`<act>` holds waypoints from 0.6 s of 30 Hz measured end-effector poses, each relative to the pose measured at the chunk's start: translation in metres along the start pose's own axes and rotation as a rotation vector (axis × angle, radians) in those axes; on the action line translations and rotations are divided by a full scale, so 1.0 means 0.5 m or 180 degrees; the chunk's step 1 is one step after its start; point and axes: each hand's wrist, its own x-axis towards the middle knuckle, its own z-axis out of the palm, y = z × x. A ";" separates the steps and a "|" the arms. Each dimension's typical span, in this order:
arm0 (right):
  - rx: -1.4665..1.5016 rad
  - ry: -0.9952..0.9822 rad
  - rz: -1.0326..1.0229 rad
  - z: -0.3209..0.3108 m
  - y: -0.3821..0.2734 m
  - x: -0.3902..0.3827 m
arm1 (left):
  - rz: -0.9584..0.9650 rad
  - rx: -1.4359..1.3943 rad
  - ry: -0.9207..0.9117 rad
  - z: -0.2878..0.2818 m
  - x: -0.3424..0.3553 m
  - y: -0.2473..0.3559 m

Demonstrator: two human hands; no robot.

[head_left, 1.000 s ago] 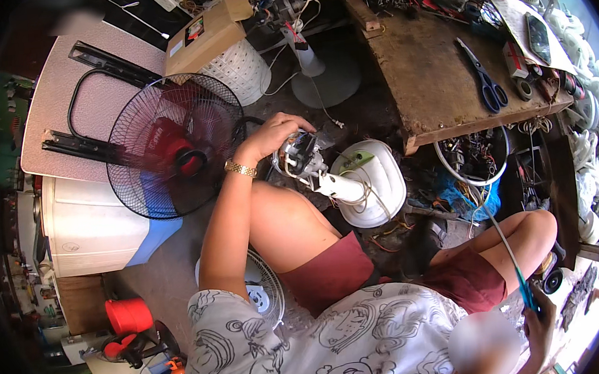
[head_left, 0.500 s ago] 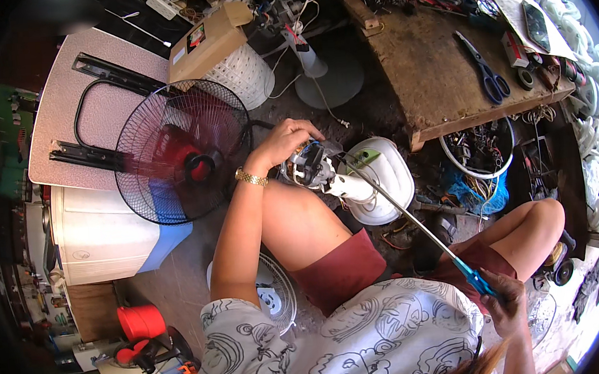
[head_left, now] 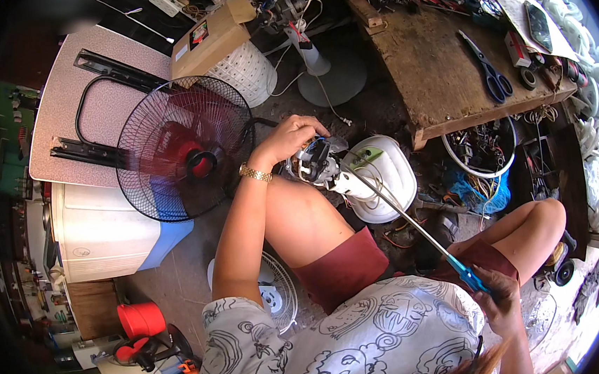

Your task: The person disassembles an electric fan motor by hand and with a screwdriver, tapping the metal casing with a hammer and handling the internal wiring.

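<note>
My left hand (head_left: 289,140), with a gold watch on its wrist, is closed over the top of an exposed fan motor (head_left: 318,169). The motor sits on the white neck of a fan stand, whose white base (head_left: 394,179) has a green panel. In my right hand (head_left: 500,299) is a long screwdriver (head_left: 467,272) with a blue handle, gripped at its rear end. Its thin shaft slants up and left across the stand to the motor. I cannot make out the exact spot where the tip meets it.
A black-caged fan with red blades (head_left: 201,162) stands at left, before a pink folding table (head_left: 70,128). On the wooden bench (head_left: 439,84) lie dark-handled scissors (head_left: 494,82) and a phone (head_left: 537,26). A white-rimmed container (head_left: 485,172) holds wires. A red bucket (head_left: 141,319) is lower left.
The right hand and screwdriver have shifted slightly left. The left hand stays on the motor, and the whole view has moved a little.
</note>
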 end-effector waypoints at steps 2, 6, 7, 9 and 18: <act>-0.0014 -0.0039 0.0135 0.002 -0.014 0.005 | -0.0039 0.0049 -0.0034 0.000 0.000 -0.002; -0.0037 -0.0025 0.0136 0.003 -0.012 0.006 | -0.0035 0.0059 -0.0041 0.001 0.003 0.003; -0.0074 -0.0064 0.0115 0.002 -0.012 0.006 | -0.0018 0.0045 -0.0040 0.001 0.001 0.006; -0.0121 -0.0097 0.0097 -0.002 -0.005 0.003 | 0.0007 0.0022 -0.0040 -0.001 0.001 0.010; 0.2727 -0.0867 0.2321 -0.081 -0.119 0.033 | -0.0183 0.0465 0.0090 0.042 0.015 0.061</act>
